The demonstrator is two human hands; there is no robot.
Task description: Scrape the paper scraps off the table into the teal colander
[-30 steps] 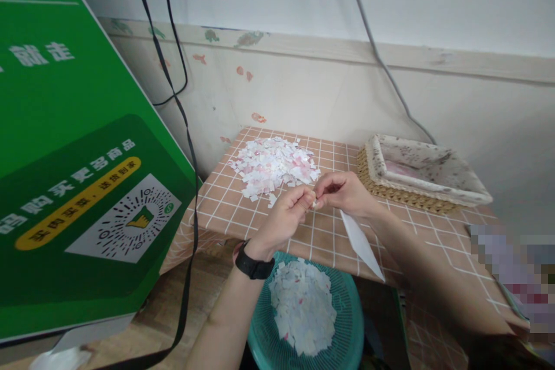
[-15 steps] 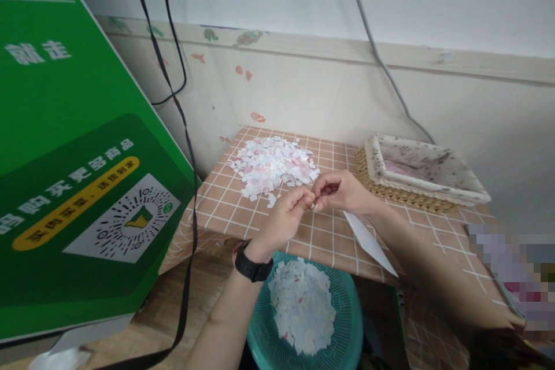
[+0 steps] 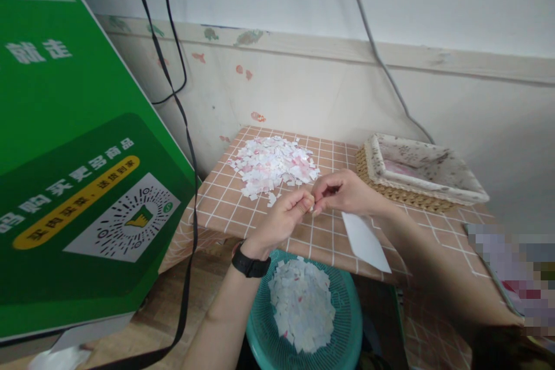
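Observation:
My left hand [image 3: 284, 217], with a black watch [image 3: 251, 263] on its wrist, is closed in a pinch. Facing it, my right hand [image 3: 342, 192] pinches too, and the fingertips of both nearly meet above the table edge. Whatever small thing lies between them is too small to make out. A white sheet of paper [image 3: 366, 243] slants down from just below my right hand across the table's front edge; I cannot tell if the hand holds it. Behind my left hand a heap of small white and pink paper pieces [image 3: 275, 165] is spread on the checked cloth [image 3: 217, 208].
Below the table edge stands a teal plastic basket [image 3: 353, 324] with many paper pieces [image 3: 301, 306] inside. A cloth-lined wicker basket [image 3: 407, 193] is at the back right. To the left rises a green panel [image 3: 65, 98], with a black strap [image 3: 193, 208] hanging before it.
The white sheet has turned, showing more of its face, and its lower end has shifted slightly left. Both hands stay close together with only small finger movements.

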